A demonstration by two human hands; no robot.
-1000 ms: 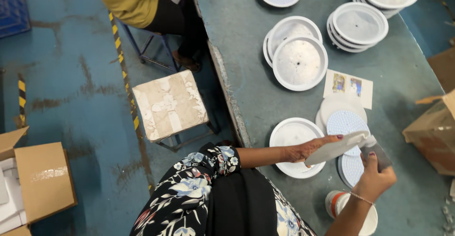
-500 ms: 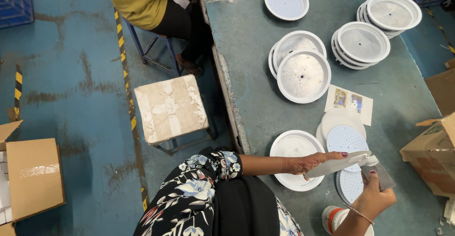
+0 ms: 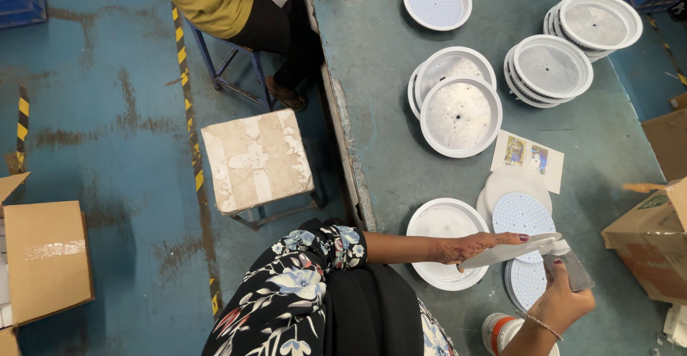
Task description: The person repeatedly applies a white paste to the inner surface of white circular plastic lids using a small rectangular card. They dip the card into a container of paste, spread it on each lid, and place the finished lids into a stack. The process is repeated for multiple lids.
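Left hand [image 3: 478, 245] steadies a white disc [image 3: 509, 250] above the blue-grey table [image 3: 386, 98].

A grey-green bench [image 3: 401, 55] carries stacked round white plastic housings [image 3: 551, 68], dotted white discs [image 3: 522, 214], and a printed paper leaflet [image 3: 527, 158].

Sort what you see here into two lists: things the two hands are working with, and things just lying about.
In hand:
left hand on a white round disc
right hand holding a grey flat tool
dotted round boards
white round housing

Lying about:
stool
cardboard boxes
printed card
stacked housings
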